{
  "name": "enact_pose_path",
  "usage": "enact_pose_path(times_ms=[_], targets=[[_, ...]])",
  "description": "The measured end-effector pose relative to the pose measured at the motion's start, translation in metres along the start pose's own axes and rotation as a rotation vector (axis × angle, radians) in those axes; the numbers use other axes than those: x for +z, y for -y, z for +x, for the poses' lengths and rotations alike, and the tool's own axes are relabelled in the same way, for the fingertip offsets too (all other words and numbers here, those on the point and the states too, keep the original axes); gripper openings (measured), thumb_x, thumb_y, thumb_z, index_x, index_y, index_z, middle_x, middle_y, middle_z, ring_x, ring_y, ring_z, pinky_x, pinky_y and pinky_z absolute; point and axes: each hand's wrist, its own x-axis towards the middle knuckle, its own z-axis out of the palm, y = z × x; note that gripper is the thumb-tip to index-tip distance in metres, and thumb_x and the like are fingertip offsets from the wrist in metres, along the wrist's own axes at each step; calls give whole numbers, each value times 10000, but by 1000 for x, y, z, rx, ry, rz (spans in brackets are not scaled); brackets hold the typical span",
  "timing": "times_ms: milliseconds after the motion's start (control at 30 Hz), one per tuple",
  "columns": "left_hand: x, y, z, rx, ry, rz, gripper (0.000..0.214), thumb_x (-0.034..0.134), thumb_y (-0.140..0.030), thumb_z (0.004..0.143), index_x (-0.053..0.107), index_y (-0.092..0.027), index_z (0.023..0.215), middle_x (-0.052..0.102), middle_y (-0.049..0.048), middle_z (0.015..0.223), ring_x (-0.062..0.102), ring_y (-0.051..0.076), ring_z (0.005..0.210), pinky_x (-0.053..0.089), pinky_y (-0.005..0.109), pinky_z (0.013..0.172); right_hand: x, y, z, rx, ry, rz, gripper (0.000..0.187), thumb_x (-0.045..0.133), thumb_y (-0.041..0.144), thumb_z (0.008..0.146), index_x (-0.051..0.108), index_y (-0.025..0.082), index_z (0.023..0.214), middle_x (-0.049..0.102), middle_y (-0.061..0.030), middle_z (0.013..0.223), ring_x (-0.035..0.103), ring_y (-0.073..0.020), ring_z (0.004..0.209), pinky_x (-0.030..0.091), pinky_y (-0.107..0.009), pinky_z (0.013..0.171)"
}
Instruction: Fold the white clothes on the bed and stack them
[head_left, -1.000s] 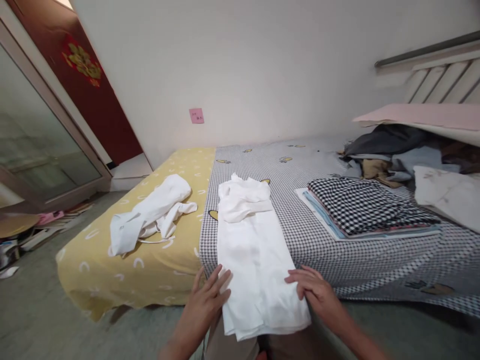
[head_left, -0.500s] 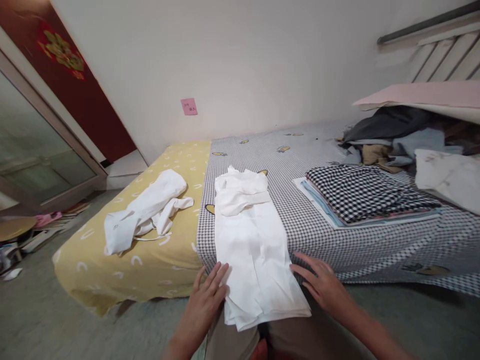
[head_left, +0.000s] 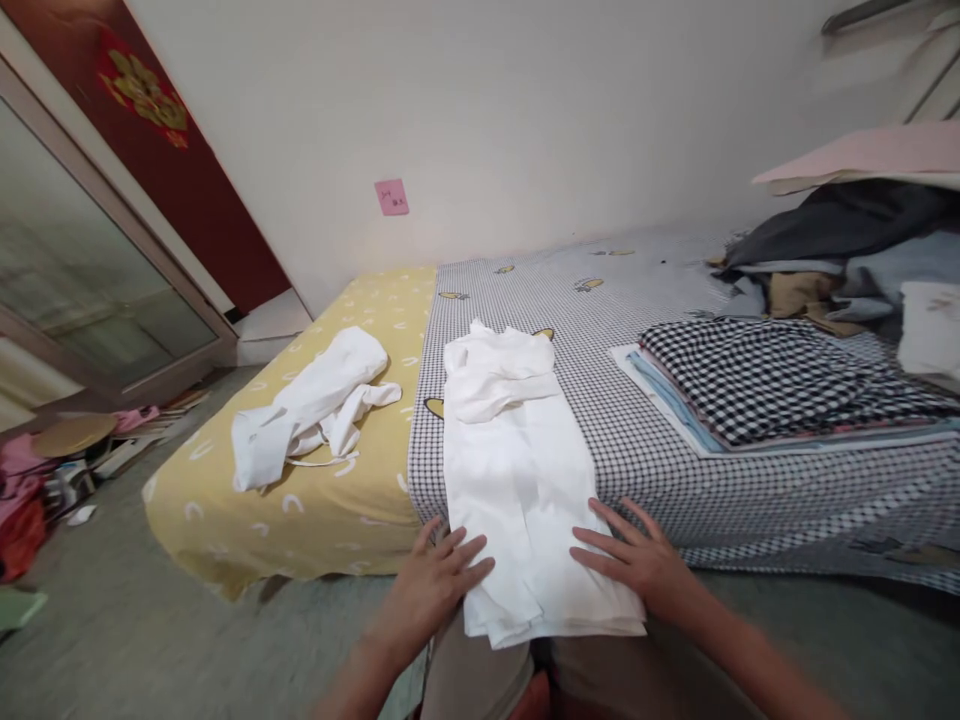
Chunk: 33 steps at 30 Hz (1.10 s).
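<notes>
A white-walled room [head_left: 480,120] holds a low bed made of two side-by-side mattresses, seen from its near edge, with 12 o'clock straight ahead. The gingham sheet [head_left: 600,300] covers the mattress from 12 to 3 o'clock, and the yellow sheet [head_left: 225,530] covers the one toward 10 o'clock. Beyond the bed at 10 o'clock stand a glass door [head_left: 90,240] and a red door [head_left: 187,190], and a pink note [head_left: 391,197] is stuck on the wall at 12 o'clock. Books [head_left: 135,430] lie on the gray floor [head_left: 112,600] at 9 o'clock.

At 2 o'clock, a heap of clothes [head_left: 840,250] sits on the gingham sheet under a pink board [head_left: 862,155]. Nearer, at 3 o'clock, lies a folded stack [head_left: 780,385] topped with black-and-white check. A crumpled white cloth [head_left: 307,410] lies on the yellow sheet at 10 o'clock.

The long white cloth [head_left: 517,500] lies flat on the gingham sheet at 12 o'clock, its near end overhanging the bed's edge above the person's lap, with a bunched layer at its far end. The left hand [head_left: 435,590] rests at its near left edge and the right hand [head_left: 637,560] at its right edge. Both hands lie palm down, fingers spread wide, with the fingertips on the cloth and not gripping it.
</notes>
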Motion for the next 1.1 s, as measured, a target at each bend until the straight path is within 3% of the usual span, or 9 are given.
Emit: enact_pose_path(times_ms=[200, 333, 500, 633, 733, 833, 933, 1000, 1100], targets=[[10, 3, 8, 118, -154, -12, 371, 643, -541, 872, 692, -289, 1141, 679, 35, 1362, 451, 264, 1435, -25, 551, 1270, 3, 5, 4, -36, -79, -25, 340, 603, 218, 943, 670, 393, 1226, 588, 45, 1463, 273, -289, 1518, 77, -596, 1234], [19, -7, 19, 179, -291, 54, 349, 582, -572, 901, 691, -242, 868, 716, -13, 1296, 391, 252, 1477, -200, 528, 1238, -2, 5, 12, -67, -109, -78, 264, 665, 264, 918, 702, 378, 1154, 553, 80, 1494, 216, -296, 1536, 14, -576, 1251], [45, -8, 29, 179, -578, -136, 473, 412, -564, 988, 624, -222, 740, 797, -64, 889, 660, 174, 1205, -64, 481, 1292, -8, 4, 15, -92, -138, -96, 212, 666, 289, 917, 709, 358, 1113, 536, 65, 1510, 237, -297, 1529, 5, -587, 1251], [51, -2, 22, 211, -528, -251, 348, 519, -526, 960, 664, -223, 866, 809, -58, 918, 735, 116, 1017, 20, 350, 1298, -5, 5, 9, -88, -137, -15, 199, 674, 301, 916, 700, 346, 1108, 595, 53, 1454, 304, -273, 1502, 4, -561, 1260], [41, 2, 15, 156, -485, -464, 224, 617, -457, 928, 703, -250, 922, 817, -42, 956, 759, 126, 917, 287, 330, 1245, -8, 0, 12, -59, -84, 211, 156, 657, 303, 921, 708, 340, 1064, 731, 63, 1251, 407, -239, 1448, 63, -527, 1272], [19, 11, 27, -276, -396, -901, 404, 538, -515, 954, 712, -226, 731, 799, -20, 780, 741, 162, 728, 577, 321, 934, -18, -18, 37, 242, 18, 604, 164, 653, 358, 904, 747, 322, 1033, 785, -12, 1107, 539, -288, 1351, 260, -575, 1218], [-7, 28, 69, -776, -331, -1463, 489, 611, -621, 864, 686, -180, 665, 741, 30, 683, 709, 213, 706, 592, 322, 723, -25, -45, 80, 798, 26, 1071, 342, 615, 481, 891, 749, 252, 1107, 769, -99, 1138, 663, -345, 1183, 469, -576, 1059], [-15, 42, 102, -910, -373, -1837, 398, 744, -561, 775, 709, -165, 797, 766, 67, 787, 728, 248, 811, 593, 362, 795, -23, -64, 105, 1077, -23, 1358, 473, 641, 519, 839, 688, 208, 1192, 756, -123, 1161, 705, -328, 1085, 546, -514, 956], [-12, 61, 136, -973, -436, -2058, 397, 837, -463, 688, 696, -157, 899, 783, 120, 901, 735, 291, 954, 580, 428, 913, -10, -85, 123, 1261, -20, 1585, 671, 753, 479, 709, 558, 208, 1291, 749, -123, 1168, 722, -275, 1024, 578, -430, 869]])
